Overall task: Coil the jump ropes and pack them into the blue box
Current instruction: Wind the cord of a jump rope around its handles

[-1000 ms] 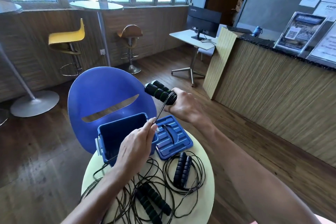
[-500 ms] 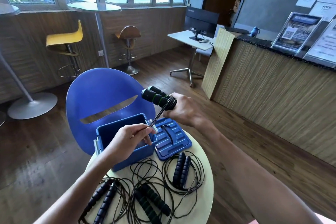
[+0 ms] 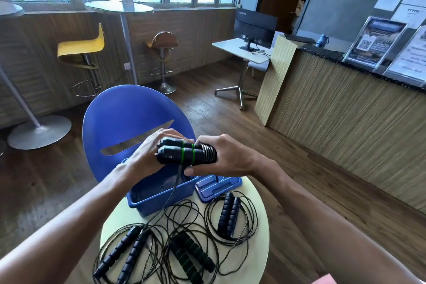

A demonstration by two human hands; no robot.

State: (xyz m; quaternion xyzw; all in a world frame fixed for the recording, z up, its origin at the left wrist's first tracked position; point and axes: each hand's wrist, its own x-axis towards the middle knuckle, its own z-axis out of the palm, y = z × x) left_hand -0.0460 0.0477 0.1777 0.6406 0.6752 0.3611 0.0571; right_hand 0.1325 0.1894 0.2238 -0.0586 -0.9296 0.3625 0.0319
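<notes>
While the two black foam handles with green rings lay side by side above the open blue plastic box, the left hand curled round their far end and the right hand clamped the near end, likely to keep the wound cord tight. One thin black cord hung down past the box. Three more black jump ropes lay loose on the round pale desk, by the flat blue lid. Behind stood a blue round-backed chair on the wooden floor.

a gym or fitness-centre reception: a long wood-fronted counter with framed notices, a desk monitor, bar stools, and jump ropes on a round table.
</notes>
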